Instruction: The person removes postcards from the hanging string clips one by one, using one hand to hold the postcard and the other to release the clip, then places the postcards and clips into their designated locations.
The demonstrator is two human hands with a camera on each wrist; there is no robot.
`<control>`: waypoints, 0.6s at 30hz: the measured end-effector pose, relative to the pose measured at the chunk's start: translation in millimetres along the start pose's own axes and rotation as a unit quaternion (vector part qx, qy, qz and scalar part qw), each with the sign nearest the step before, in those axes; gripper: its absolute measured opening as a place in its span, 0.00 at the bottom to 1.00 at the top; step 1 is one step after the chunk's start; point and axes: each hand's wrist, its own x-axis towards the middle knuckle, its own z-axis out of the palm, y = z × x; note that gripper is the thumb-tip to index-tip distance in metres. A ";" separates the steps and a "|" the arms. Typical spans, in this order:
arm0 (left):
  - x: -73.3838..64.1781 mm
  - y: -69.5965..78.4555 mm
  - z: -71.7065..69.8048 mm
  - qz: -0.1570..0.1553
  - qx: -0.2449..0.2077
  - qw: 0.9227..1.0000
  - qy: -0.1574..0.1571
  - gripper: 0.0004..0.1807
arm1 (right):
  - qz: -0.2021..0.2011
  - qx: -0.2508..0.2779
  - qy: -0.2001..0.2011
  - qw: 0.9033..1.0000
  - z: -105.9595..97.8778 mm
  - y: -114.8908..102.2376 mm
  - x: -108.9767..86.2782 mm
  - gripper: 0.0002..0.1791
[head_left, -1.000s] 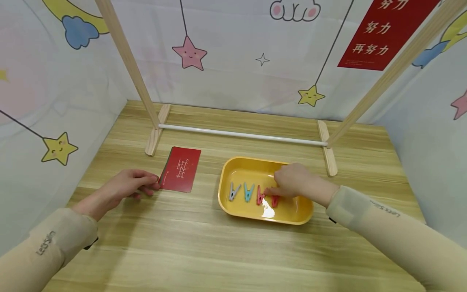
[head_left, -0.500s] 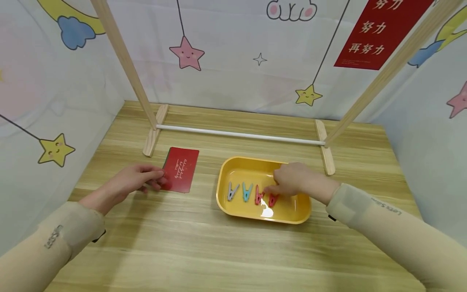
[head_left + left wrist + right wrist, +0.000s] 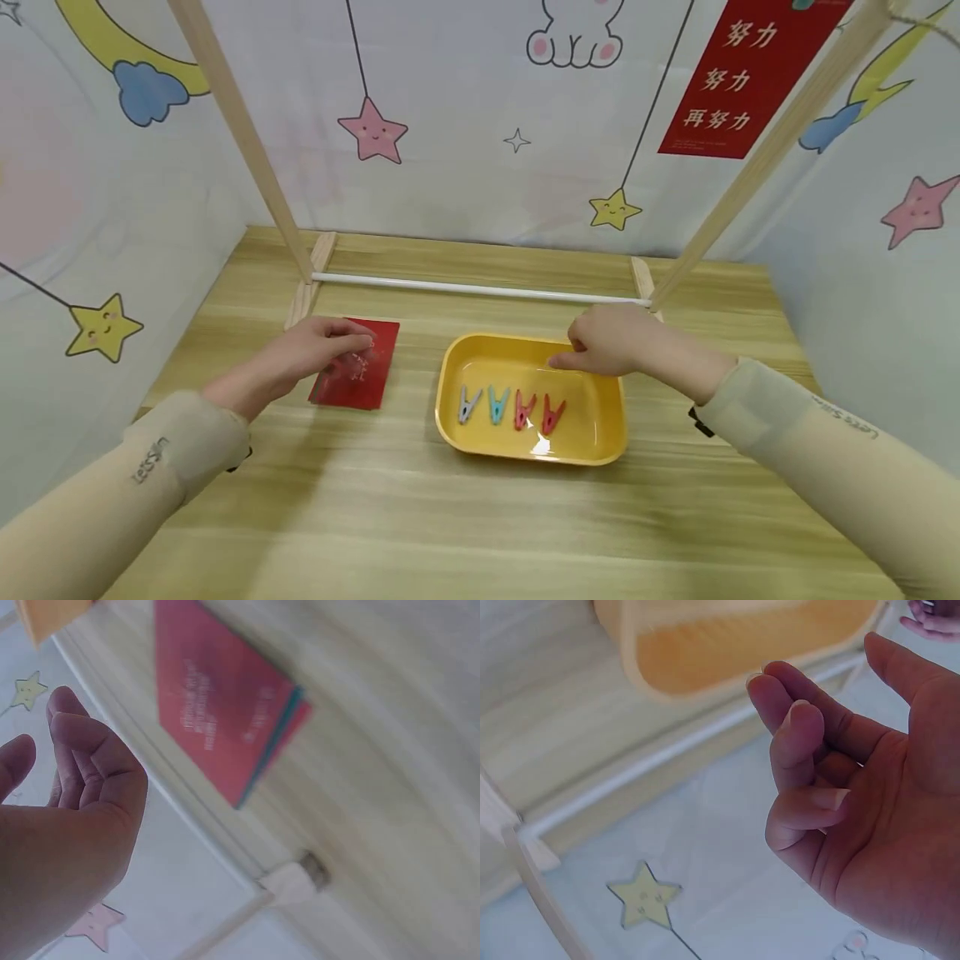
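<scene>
My left hand [image 3: 311, 354] hovers over the red cards [image 3: 378, 375], which lie stacked on the table. In the left wrist view that hand holds nothing, its fingers loosely bent, and the card stack [image 3: 217, 705] shows a teal edge under the top card. My right hand [image 3: 611, 340] is above the back right of the yellow tray [image 3: 442, 400], its fingers loosely bent with nothing between them. In the tray lie a grey clothespin [image 3: 468, 406], a teal clothespin [image 3: 497, 406] and two red clothespins [image 3: 552, 414] in a row.
Behind the cards and tray stands a wooden frame with a white rod [image 3: 480, 289] low across it. Its left post [image 3: 247, 150] and right post [image 3: 772, 167] rise from wooden feet. A cartoon-printed cloth [image 3: 465, 192] and a red banner [image 3: 712, 92] hang behind.
The left hand has moved from the cards' left edge to over them. The right hand has lifted out of the tray, off the red clothespins. The head view has tilted up slightly.
</scene>
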 end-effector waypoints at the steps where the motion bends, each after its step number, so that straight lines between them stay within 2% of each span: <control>1: 1.7 6.0 2.9 0.003 0.003 1.000 -0.001 0.26 | 0.002 -0.002 0.005 1.000 -7.1 0.0 -2.5 0.27; 8: 23.0 52.9 23.1 0.046 0.023 0.999 -0.020 0.22 | 0.009 -0.009 0.044 0.999 -58.5 2.9 -24.6 0.25; 11: 31.5 74.7 30.9 0.051 0.025 0.998 -0.028 0.21 | 0.015 -0.012 0.057 0.998 -77.4 5.0 -34.1 0.24; 18: 50.2 118.9 48.1 0.083 0.013 0.996 -0.031 0.21 | 0.007 -0.005 0.083 0.996 -106.1 11.4 -50.2 0.19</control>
